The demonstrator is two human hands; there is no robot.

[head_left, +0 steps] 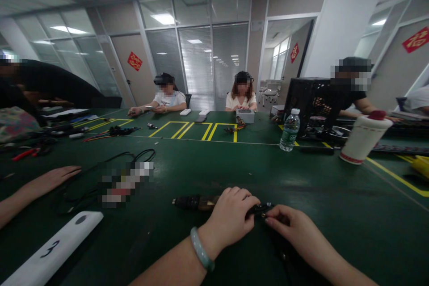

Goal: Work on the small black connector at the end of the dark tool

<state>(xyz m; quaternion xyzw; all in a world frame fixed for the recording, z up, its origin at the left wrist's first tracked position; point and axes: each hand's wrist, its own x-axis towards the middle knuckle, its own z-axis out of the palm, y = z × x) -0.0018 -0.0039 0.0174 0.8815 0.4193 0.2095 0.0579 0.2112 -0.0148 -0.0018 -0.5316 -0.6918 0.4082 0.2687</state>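
Observation:
My left hand (228,219), with a pale green bangle (201,249) on its wrist, is shut around a black-and-brown cylindrical tool (197,203) lying low over the green table mat (187,165). A short black piece with a small brass tip (263,212) sticks out beyond that hand. My right hand (295,228) comes in from the lower right, its fingertips pinching this piece. To the left lie a white strip marked with a handwritten 3 (50,250) and a black cable (144,157) around a pixelated object (125,183).
A co-worker's hand (50,179) rests at the left edge. Further along stand a water bottle (290,130), a white cylindrical container (363,139) and a black crate (313,107). Seated people, yellow tape outlines, wires and red-handled pliers (25,154) occupy the table's far part.

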